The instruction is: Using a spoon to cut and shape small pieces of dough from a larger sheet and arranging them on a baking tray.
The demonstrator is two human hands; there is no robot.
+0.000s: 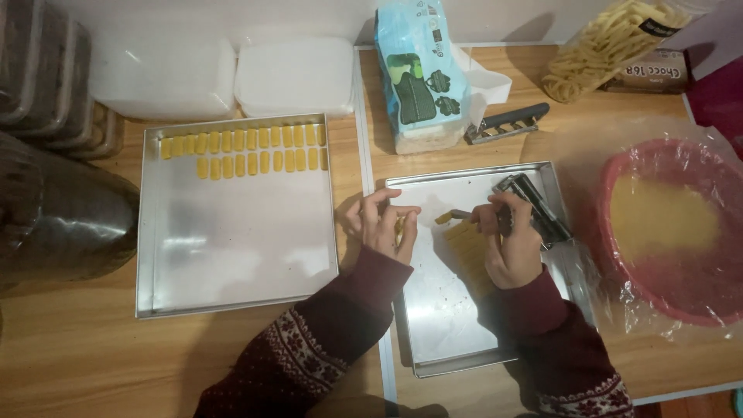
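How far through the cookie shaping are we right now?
Early on. Done: two rows of yellow dough pieces line the left tray, otherwise bare. In hand: left hand holds one piece; right hand works a dough strip. Left: much dough in the pink bowl.

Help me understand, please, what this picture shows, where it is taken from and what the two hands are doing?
There is no machine here: the single picture comes from a camera worn on a person's head, looking down at their own bare hands above a wooden table. The left hand pinches a small yellow piece of dough. The right hand holds a small tool over a metal tray, where strips of yellow dough lie. A second tray to the left carries two rows of shaped yellow pieces. On the right stands a pink bowl of dough, lined with plastic film.
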